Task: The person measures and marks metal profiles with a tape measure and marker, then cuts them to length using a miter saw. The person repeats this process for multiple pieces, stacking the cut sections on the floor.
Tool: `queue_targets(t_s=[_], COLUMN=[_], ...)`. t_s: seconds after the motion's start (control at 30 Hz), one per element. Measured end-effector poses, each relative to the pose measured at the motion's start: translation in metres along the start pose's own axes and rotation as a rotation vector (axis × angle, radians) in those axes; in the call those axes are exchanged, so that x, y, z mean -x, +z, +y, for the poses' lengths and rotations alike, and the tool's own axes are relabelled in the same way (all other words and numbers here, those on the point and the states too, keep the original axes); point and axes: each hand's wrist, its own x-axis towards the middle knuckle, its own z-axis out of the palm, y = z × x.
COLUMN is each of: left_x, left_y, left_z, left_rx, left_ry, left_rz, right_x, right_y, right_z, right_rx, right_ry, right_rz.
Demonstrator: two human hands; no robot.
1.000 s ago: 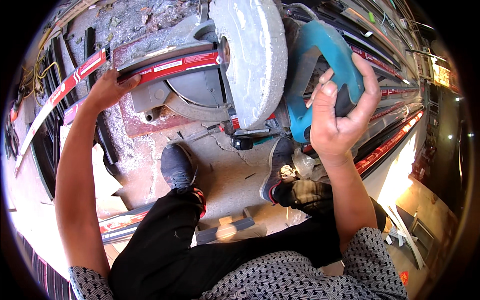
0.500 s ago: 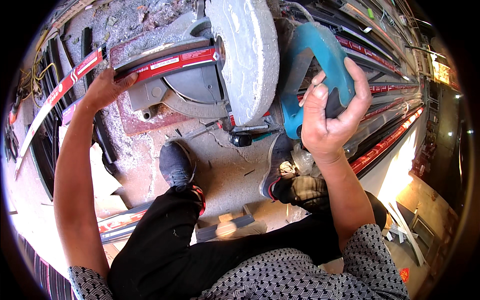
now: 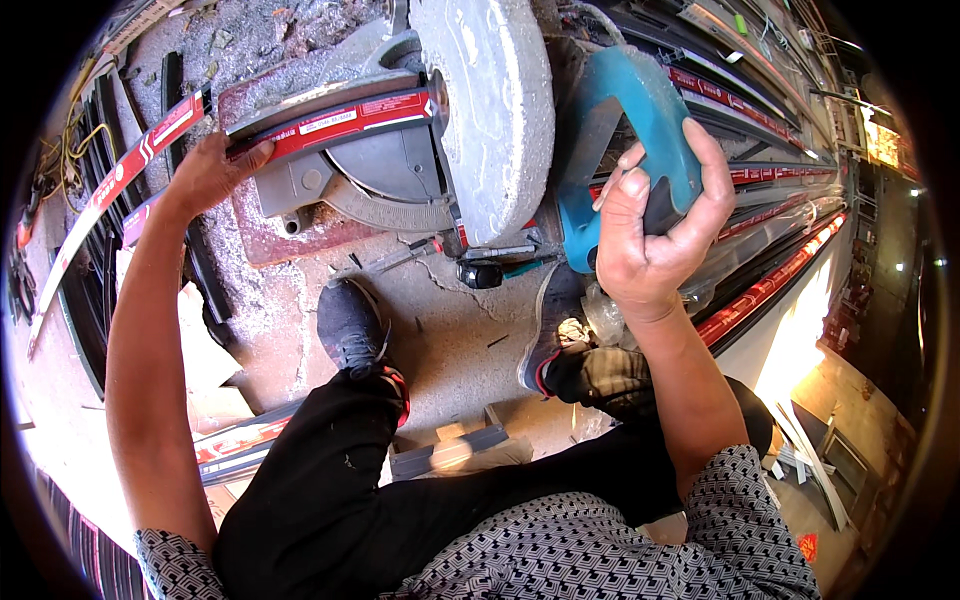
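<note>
A long profile strip with a red printed film (image 3: 345,118) lies across the bed of a miter saw, against its fence. My left hand (image 3: 212,172) presses and grips this strip near the saw's left end, thumb along its near edge. The saw's pale, dust-covered blade guard (image 3: 495,120) stands over the strip's right end and hides the blade. At the right, my right hand (image 3: 660,230) is curled round the saw's teal handle (image 3: 640,90), with the thumb inside the loop and the index finger along its outer side. The handle's far fingers are partly hidden.
Metal shavings cover the floor around the red base board (image 3: 290,243). A tape measure (image 3: 480,273) and a screwdriver-like tool (image 3: 400,258) lie before the saw. Dark profiles (image 3: 105,190) lie at left; several red-wrapped profiles (image 3: 770,290) lie at right. My shoes (image 3: 350,325) stand close by.
My right hand and the teal handle have shifted slightly to the left, and the blade guard appears a little higher. My left hand stays on the strip.
</note>
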Motion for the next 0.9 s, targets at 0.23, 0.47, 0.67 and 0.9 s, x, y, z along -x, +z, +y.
queue_targets(t_s=[0.23,0.47,0.67,0.9], left_x=[-0.002,-0.001,0.002,0.005], left_y=[0.001,0.002,0.000,-0.001], left_z=[-0.003,-0.004,0.000,0.007], left_rx=[-0.009,-0.048,-0.030,-0.055], left_ry=[-0.004,0.005,0.001,-0.026], left_rz=[-0.007,0.030,0.024,0.041], right_x=[0.001,0.011,0.024,0.028], right_y=[-0.002,0.003,0.007,0.010], right_z=[0.005,0.006,0.010,0.020], right_rx=[0.121,0.059,0.016,0.124], right_ry=[-0.079,-0.024,0.010,-0.113], right_rz=[-0.030,0.010,0.013,0.018])
